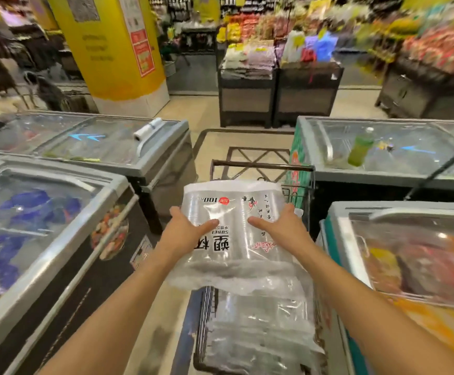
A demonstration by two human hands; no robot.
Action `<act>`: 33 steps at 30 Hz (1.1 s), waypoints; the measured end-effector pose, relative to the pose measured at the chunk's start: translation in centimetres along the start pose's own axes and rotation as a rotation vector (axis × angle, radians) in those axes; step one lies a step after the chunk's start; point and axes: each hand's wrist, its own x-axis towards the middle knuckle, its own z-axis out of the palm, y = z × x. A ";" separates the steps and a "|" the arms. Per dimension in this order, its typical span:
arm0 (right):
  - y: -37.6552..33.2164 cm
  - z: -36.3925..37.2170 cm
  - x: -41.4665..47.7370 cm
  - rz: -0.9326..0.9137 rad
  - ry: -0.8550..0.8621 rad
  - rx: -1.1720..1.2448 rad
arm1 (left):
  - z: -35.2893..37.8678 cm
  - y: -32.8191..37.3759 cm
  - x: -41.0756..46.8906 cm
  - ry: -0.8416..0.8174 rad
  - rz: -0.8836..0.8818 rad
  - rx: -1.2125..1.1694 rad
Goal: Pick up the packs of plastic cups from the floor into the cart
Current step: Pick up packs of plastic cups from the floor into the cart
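Both hands are closed on one pack of cups (234,209), which is held out flat above the cart (261,166). On the left, a freezer (58,212) is seen close alongside the cart, with a narrow strip of floor between them.

The left hand (186,230) is set on the pack's left edge, its thumb laid across the top film and its fingers hidden beneath. The pack is wrapped in loose, glossy film, and its near end is seen sagging. The right hand (281,226) is set the same way on the right edge, thumb on top.

Below the pack, the stacked packs (261,334) are piled high in the cart, up to about the level of its wire wall. On the right, a second freezer (409,253) stands just beside the cart.

Several risks can be judged from this:
- The film could slide between thumb and fingers, since only the edges are gripped. The pack would then drop unevenly.
- If it is released too near either side, it could skid off the slick stack below. It could then tip over the wire wall into the floor gap on the left or against the freezer on the right.
- The sagging end could catch on the rim if the pack is lowered at a slant.
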 end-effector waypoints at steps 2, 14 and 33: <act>2.0 -2.0 3.3 0.036 0.037 -0.005 | 3.2 2.3 3.0 -0.043 0.004 0.009; 9.9 -6.3 20.4 0.208 0.116 -0.052 | 15.7 8.1 18.3 -0.159 0.111 0.106; 19.8 0.8 29.5 0.392 0.124 -0.078 | 25.9 4.2 27.2 -0.294 -0.091 0.192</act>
